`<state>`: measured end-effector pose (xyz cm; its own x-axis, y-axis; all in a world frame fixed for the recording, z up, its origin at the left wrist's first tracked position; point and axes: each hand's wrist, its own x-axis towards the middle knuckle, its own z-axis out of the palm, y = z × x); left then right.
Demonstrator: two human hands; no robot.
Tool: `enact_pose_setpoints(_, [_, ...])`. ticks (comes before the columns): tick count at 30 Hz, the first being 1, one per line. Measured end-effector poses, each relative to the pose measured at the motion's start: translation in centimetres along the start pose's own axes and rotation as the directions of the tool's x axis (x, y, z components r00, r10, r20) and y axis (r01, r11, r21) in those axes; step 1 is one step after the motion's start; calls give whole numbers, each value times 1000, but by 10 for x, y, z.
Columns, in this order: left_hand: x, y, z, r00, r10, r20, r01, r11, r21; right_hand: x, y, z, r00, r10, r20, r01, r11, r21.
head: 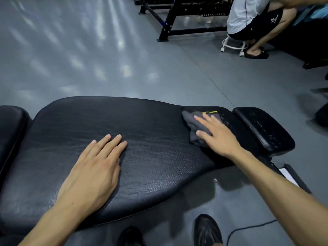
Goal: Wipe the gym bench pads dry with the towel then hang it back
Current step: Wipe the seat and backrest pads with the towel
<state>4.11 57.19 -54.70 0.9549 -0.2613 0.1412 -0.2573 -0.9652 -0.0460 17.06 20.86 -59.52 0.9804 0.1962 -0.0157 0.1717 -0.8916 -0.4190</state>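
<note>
A long black bench pad point(150, 142) lies across the view. My left hand point(94, 167) rests flat on its near left part, fingers straight. My right hand point(216, 134) presses a crumpled grey towel point(190, 121) with a yellow tag onto the narrow right end of the pad, fingers spread over it. A smaller black pad point(262, 128) sits just right of the towel, with wet specks on its surface. Another black pad point(10, 125) shows at the left edge.
Grey floor surrounds the bench, with a wet patch point(215, 181) under it. A person point(253, 20) sits on a white wheeled stool point(232, 45) at the far right, next to a black rack frame point(170, 25). My shoes point(206, 229) and a black cable point(248, 228) are below.
</note>
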Motion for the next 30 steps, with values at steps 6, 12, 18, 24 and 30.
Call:
enact_pose_setpoints(6, [2, 2, -4, 1000, -1, 18, 1, 1000, -11, 35, -79, 26, 994, -107, 29, 110, 985, -132])
enact_pose_setpoints(12, [37, -14, -9, 994, 68, 91, -69, 998, 7, -36, -40, 16, 943, -330, 32, 332, 942, -56])
enact_pose_setpoints(18, [59, -17, 4, 995, 67, 68, -66, 998, -14, 35, 16, 3, 1000, -3, -20, 1, 998, -66])
enact_pose_setpoints(24, [57, -16, 12, 996, 73, 50, -73, 997, 4, 109, -53, 24, 1000, -18, 7, 19, 994, -107])
enact_pose_setpoints(30, [58, -8, 1, 994, 76, 81, -76, 997, -6, 87, -110, 31, 974, -214, 75, 221, 971, -95])
